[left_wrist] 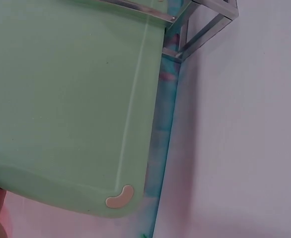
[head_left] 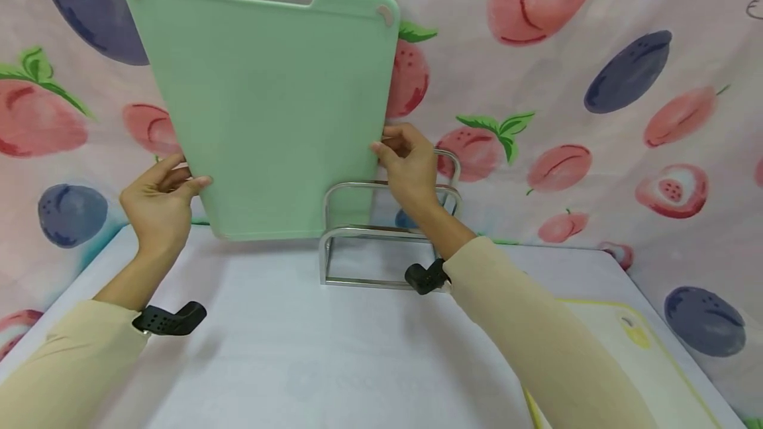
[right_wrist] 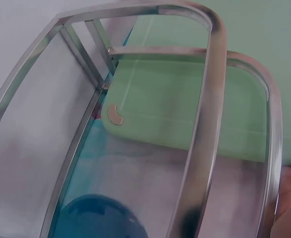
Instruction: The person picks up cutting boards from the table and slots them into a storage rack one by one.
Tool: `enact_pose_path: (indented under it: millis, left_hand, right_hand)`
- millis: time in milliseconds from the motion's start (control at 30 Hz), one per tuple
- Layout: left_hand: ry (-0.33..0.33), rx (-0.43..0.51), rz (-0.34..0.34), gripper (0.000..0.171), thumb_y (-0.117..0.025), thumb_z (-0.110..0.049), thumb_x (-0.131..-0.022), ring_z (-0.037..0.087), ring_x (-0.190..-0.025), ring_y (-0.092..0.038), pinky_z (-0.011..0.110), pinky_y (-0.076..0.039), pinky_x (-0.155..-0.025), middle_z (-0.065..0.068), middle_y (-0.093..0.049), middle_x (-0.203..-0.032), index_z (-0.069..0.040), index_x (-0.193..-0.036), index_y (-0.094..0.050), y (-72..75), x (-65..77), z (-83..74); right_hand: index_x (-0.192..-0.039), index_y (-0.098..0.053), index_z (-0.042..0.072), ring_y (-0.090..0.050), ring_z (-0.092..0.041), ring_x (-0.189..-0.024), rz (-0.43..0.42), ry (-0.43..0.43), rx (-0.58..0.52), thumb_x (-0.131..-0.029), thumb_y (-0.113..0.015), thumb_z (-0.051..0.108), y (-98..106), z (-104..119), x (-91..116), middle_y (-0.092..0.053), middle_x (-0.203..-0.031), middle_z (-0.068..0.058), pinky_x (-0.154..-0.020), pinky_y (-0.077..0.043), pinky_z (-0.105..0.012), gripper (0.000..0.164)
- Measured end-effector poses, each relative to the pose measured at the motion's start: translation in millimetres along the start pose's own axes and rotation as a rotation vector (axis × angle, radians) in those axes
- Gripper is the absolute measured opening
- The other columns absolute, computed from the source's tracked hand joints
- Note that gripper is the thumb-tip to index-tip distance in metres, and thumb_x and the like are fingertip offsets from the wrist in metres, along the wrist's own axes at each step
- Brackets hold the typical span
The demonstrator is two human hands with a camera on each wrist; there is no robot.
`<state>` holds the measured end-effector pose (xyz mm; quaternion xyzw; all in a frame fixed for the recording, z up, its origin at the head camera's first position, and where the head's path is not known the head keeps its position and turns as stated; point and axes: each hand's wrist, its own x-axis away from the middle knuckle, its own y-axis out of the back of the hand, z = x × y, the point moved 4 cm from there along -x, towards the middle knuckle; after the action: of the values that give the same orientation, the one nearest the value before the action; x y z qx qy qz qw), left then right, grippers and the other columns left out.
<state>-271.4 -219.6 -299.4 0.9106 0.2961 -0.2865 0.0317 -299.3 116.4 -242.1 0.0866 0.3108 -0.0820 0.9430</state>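
Note:
A light green cutting board (head_left: pixel 268 98) stands raised and slightly tilted in the head view, with a handle slot at its top. My left hand (head_left: pixel 159 204) holds its left edge low down, thumb in front and fingers partly behind. On the opposite edge, my right hand (head_left: pixel 411 164) pinches the board between thumb and fingers. A metal wire rack (head_left: pixel 369 232) stands at the table's back. The board's lower right corner is behind rack bars (right_wrist: pixel 212 114) in the right wrist view; its lower left part extends outside the rack.
A white cutting board with a yellow rim (head_left: pixel 632 356) lies on the right side of the white table (head_left: pixel 286 349), partly hidden by my right sleeve. A fruit-printed cloth (head_left: pixel 554 104) hangs close behind the rack.

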Motion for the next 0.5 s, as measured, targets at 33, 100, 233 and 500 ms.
enact_pose_path:
  millis: [33, 100, 233, 500]
  left_hand:
    - [0.000, -0.001, 0.001, 0.040, -0.076, 0.011, -0.074, 0.005, -0.071, -0.064, 0.013, -0.050, -0.068, -0.012, -0.068, -0.076, -0.007, -0.109, -0.073, -1.1, 0.4, 0.2]
    - [-0.009, -0.013, 0.006, 0.039, -0.076, 0.011, -0.074, 0.004, -0.070, -0.064, 0.013, -0.050, -0.068, -0.013, -0.068, -0.076, -0.007, -0.109, -0.073, -3.9, 1.5, 0.4]
    - [-0.023, -0.039, 0.032, 0.039, -0.076, 0.010, -0.074, 0.003, -0.070, -0.063, 0.013, -0.050, -0.069, -0.014, -0.067, -0.076, -0.006, -0.110, -0.073, -11.0, 4.6, -0.1]
    - [-0.010, 0.008, 0.063, 0.039, -0.075, 0.015, -0.072, 0.004, -0.069, -0.062, 0.013, -0.051, -0.068, -0.013, -0.067, -0.074, -0.001, -0.107, -0.072, -29.5, 11.2, -5.7]
  right_hand:
    - [-0.099, -0.067, -0.001, -0.060, -0.018, -0.073, 0.001, 0.007, -0.001, -0.084, -0.072, 0.004, 1.2, -0.1, -0.2, -0.065, -0.085, -0.013, -0.068, -0.054, -0.029, 0.016]
    - [-0.099, -0.068, -0.001, -0.060, -0.017, -0.073, -0.003, 0.015, -0.004, -0.084, -0.072, 0.004, 4.4, -1.5, -0.7, -0.066, -0.085, -0.013, -0.068, -0.054, -0.029, 0.016]
    - [-0.100, -0.068, -0.001, -0.061, -0.018, -0.075, -0.005, 0.024, -0.011, -0.084, -0.073, 0.005, 12.9, -5.3, -0.7, -0.067, -0.086, -0.013, -0.069, -0.054, -0.029, 0.017]
    - [-0.102, -0.068, 0.002, -0.061, -0.017, -0.078, -0.018, -0.026, 0.032, -0.085, -0.073, 0.009, 34.1, -9.8, 1.7, -0.066, -0.088, -0.010, -0.072, -0.053, -0.027, 0.019]
